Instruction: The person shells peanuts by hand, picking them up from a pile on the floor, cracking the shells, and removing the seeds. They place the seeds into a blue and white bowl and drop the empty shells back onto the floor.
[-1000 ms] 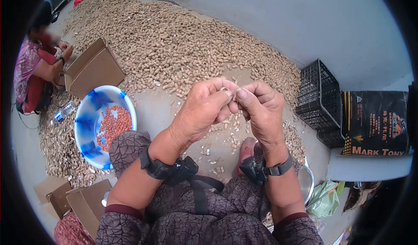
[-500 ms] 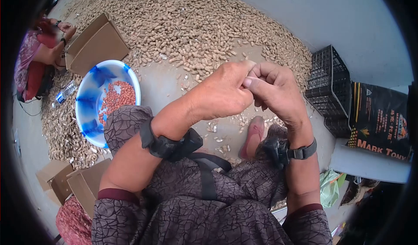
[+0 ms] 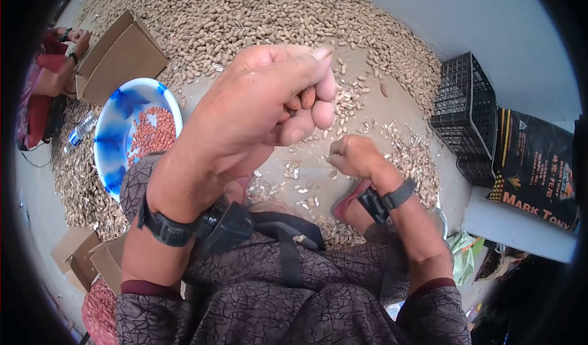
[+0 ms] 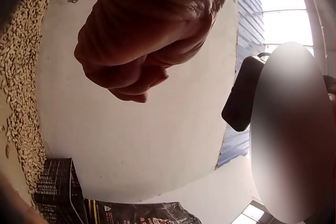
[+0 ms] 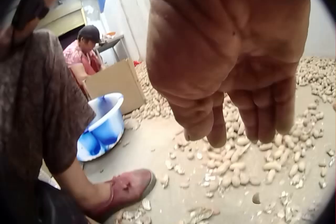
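My left hand [image 3: 245, 100], raised in the middle of the head view, holds a few reddish peanut kernels [image 3: 308, 97] in its curled fingers. Thumb and forefinger meet above them. In the left wrist view the same hand [image 4: 147, 45] appears from its other side, kernels hidden. Lower and to the right, my right hand [image 3: 361, 156] hangs over the floor near the shoe. Seen from its own wrist, the right hand [image 5: 231, 61] has loose, extended fingers holding nothing. Below it lie unshelled peanuts [image 5: 236, 169], and a small brown shell piece [image 5: 256, 198] shows under the fingers.
A blue-and-white basin [image 3: 103, 161] with shelled kernels [image 3: 153, 138] stands at left. Behind it are a cardboard box [image 3: 125, 57] and a seated person [image 3: 52, 81]. A large peanut heap [image 3: 245, 20] spreads along the wall. Black crates [image 3: 465, 106] and a printed black bag [image 3: 536, 167] sit at right.
Both hands were together at the fingertips. Now they are apart: the left has turned, showing kernels in its fingers, and the right has dropped down toward the floor.
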A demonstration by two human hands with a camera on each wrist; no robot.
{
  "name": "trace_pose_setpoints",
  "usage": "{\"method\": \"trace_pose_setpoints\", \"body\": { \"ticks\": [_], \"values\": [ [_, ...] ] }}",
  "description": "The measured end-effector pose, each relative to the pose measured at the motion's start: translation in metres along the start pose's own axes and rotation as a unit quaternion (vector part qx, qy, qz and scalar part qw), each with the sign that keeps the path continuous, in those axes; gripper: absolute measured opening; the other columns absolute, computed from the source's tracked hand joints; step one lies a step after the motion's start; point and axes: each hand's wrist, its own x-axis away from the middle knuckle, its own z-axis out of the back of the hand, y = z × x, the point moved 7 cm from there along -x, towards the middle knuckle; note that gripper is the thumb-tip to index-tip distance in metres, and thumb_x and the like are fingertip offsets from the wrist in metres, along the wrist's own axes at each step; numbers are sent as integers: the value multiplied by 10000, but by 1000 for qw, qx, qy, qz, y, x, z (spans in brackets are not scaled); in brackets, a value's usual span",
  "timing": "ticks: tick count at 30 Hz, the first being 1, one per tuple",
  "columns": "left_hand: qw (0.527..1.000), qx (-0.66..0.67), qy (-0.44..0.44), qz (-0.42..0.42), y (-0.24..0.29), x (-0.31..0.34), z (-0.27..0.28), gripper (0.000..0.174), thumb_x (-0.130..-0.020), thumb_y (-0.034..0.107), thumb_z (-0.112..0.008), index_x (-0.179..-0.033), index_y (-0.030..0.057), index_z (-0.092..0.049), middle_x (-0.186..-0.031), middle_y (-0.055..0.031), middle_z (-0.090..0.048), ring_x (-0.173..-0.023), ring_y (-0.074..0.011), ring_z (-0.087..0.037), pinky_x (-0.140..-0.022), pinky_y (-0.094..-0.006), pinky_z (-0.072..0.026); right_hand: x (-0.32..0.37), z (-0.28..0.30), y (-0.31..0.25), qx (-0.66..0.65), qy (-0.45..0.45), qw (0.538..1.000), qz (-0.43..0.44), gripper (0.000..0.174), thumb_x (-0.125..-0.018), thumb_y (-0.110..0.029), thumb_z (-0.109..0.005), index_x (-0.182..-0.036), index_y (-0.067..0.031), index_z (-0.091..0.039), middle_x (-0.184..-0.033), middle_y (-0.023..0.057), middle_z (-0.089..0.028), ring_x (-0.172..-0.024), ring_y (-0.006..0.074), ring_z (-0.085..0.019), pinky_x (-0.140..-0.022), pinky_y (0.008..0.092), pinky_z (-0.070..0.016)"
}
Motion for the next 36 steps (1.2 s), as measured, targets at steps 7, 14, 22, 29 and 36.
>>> {"method": "trace_pose_setpoints", "body": {
  "ticks": [7,14,22,29,36],
  "values": [
    [997,-28,66,-7,7,2,0,243,-873,207,-430,-717,28,-481,-589,-64,-516,-349,-13,-262,-323,-158,-191,-42,-145,-37,24,37,987,155,233,-674,-173,-578,-895,-109,-615,-1029,114,-561,-1041,258,-475,-917,416,-319],
    [990,-11,142,20,8,7,14,230,-873,194,-433,-728,16,-452,-582,-77,-492,-334,-15,-262,-310,-145,-205,-41,-202,33,96,60,983,142,385,-752,-119,-481,-1137,-110,-494,-1303,97,-362,-1198,281,-338,-1000,483,-206],
    [991,38,123,-34,10,5,22,242,-875,210,-444,-744,8,-426,-567,-82,-476,-312,-15,-254,-286,-134,-209,33,-127,218,238,-182,868,-397,478,-797,-336,-465,-1227,-133,-422,-1290,106,-391,-1193,285,-352,-973,515,-197],
    [987,34,152,-26,14,6,22,230,-861,190,-449,-724,6,-437,-548,-103,-499,-312,-29,-267,-332,-160,-263,-44,-91,220,-40,172,940,-290,484,-788,-272,-517,-1198,-45,-398,-1260,249,-352,-1116,396,-392,-928,390,-351],
    [978,37,205,-29,13,7,33,231,-865,176,-422,-721,-3,-443,-549,-135,-517,-314,-34,-269,-305,-165,-225,-136,-44,190,-76,234,950,-191,520,-786,-286,-521,-1246,-94,-372,-1335,196,-267,-1205,338,-307,-942,449,-312]
  ]
}}
